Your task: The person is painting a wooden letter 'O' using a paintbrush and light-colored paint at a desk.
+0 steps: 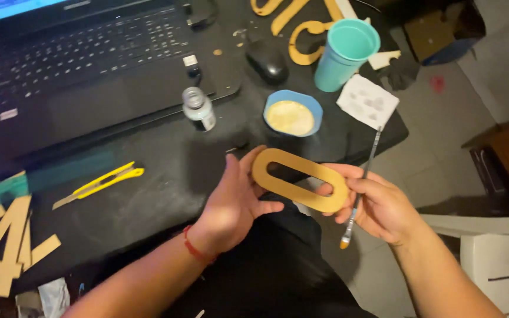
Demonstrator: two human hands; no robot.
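A gold-painted cut-out shaped like an elongated ring (297,178) is held between both hands over the black table's front edge. My left hand (231,206) supports its left end with fingers behind it. My right hand (378,206) pinches its right end and also holds a thin paintbrush (360,187), bristles pointing down, tip coated in gold. A blue bowl of gold paint (291,113) sits just beyond the cut-out.
On the black table (148,188): a laptop (89,65), small paint bottle (199,109), black mouse (268,60), teal cup (344,53), stained paper towel (367,100), yellow utility knife (101,182), more gold cut-outs (301,29), a cardboard number shape (10,244). A white chair (490,259) stands right.
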